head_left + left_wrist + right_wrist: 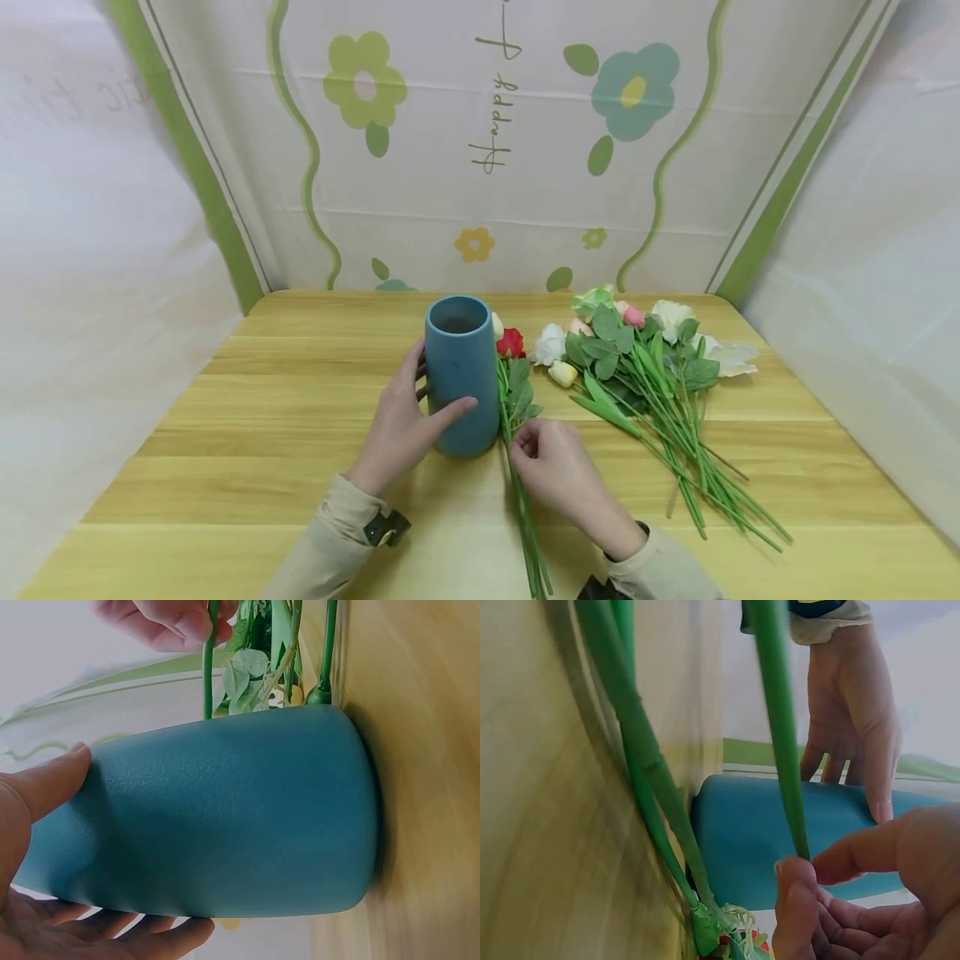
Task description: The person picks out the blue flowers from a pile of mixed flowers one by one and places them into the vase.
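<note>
A tall blue vase (461,383) stands upright on the wooden table, its dark mouth facing up. My left hand (408,429) holds it from the left, thumb across the front and fingers round the far side. Just right of the vase, my right hand (555,467) pinches a green flower stem (776,712) between thumb and forefinger. That stem is raised off the table, as the right wrist view shows. Other stems (649,761) lie on the wood beneath it. A red rose (511,342) and a pale bud (497,326) show beside the vase, partly hidden by it.
To the right lies a loose pile of artificial flowers, with a white bloom (550,344), a pink bud (633,316), a yellowish tulip (562,373) and long green stems (705,467). A printed curtain (480,200) hangs behind the table (300,417).
</note>
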Tool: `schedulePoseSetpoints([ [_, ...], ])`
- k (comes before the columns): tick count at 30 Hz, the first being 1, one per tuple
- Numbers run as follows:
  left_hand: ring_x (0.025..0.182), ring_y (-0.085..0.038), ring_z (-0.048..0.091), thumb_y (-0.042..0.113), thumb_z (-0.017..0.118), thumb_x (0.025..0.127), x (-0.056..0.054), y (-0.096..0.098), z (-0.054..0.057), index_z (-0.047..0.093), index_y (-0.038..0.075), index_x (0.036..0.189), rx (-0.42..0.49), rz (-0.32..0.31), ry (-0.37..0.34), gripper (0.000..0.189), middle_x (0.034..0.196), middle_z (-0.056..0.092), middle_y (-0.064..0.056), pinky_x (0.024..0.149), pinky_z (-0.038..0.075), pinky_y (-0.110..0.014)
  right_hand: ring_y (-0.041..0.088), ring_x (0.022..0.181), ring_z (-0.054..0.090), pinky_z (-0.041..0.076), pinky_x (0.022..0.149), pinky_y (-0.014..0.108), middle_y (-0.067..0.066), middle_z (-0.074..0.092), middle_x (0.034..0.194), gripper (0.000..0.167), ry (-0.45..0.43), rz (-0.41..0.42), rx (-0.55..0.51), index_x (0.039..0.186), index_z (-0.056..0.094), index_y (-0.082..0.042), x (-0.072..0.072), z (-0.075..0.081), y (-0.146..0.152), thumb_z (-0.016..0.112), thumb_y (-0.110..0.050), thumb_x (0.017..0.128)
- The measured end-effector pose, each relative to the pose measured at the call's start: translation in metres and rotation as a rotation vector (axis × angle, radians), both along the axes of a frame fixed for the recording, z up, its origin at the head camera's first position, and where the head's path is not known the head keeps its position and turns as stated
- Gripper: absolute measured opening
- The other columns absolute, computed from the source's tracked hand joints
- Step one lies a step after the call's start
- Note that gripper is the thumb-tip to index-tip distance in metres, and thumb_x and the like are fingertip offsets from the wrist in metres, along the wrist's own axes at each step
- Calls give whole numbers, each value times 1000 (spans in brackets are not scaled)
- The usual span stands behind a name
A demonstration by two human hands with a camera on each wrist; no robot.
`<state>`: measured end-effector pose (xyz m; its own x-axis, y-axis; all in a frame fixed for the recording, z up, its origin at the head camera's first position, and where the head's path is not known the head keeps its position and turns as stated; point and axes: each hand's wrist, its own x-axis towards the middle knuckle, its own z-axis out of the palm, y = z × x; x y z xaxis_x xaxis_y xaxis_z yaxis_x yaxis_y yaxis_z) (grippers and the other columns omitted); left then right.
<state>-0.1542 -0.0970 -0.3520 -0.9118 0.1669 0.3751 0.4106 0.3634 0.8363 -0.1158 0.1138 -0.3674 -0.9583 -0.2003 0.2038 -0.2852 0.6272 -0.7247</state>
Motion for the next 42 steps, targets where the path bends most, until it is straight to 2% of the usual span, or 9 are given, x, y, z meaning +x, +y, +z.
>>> schedulePoseSetpoints([
  [5, 130, -27, 45, 33, 81, 83, -1, 2, -1, 27, 12, 154, -1, -4, 11, 91, 146, 42, -6, 101, 44, -50, 7, 52, 49, 45, 47, 24, -6, 55, 63, 14, 17, -15, 55, 75, 66, -8, -1, -2, 0, 62, 1, 85],
  [12, 130, -27, 45, 32, 81, 83, 0, 4, 0, 28, 14, 153, 3, -4, 12, 90, 146, 42, -5, 101, 44, -50, 4, 44, 41, 36, 40, 23, -7, 47, 53, 22, 37, -18, 136, 67, 62, -12, 0, -4, 0, 62, 3, 83],
  [18, 129, -27, 46, 32, 82, 83, 0, 4, -2, 29, 14, 153, 6, -5, 18, 90, 146, 43, -5, 100, 45, -51, 4, 42, 37, 31, 37, 22, -10, 40, 48, 30, 29, -3, 206, 60, 58, -16, 0, -6, 2, 63, -2, 85],
  [27, 130, -28, 45, 31, 82, 83, 1, 3, -4, 28, 14, 153, 11, -1, 8, 91, 147, 42, -5, 101, 44, -51, 4, 41, 31, 23, 38, 21, -11, 33, 46, 38, -15, 3, 211, 55, 50, -17, 1, -4, 3, 64, -9, 89],
  [35, 131, -30, 44, 31, 82, 82, 3, 1, -3, 28, 15, 153, 15, 9, -8, 91, 147, 42, -6, 101, 43, -52, 7, 47, 43, 36, 40, 25, -8, 50, 54, 25, -29, -24, 196, 66, 64, -15, 0, 2, 5, 67, -11, 90],
  [42, 131, -30, 44, 32, 82, 82, 2, 0, -2, 28, 15, 153, 17, 9, -7, 92, 147, 42, -5, 101, 43, -53, 9, 48, 48, 41, 42, 28, -8, 53, 57, 23, -33, -57, 172, 67, 65, -15, -2, 7, 10, 69, -12, 90],
])
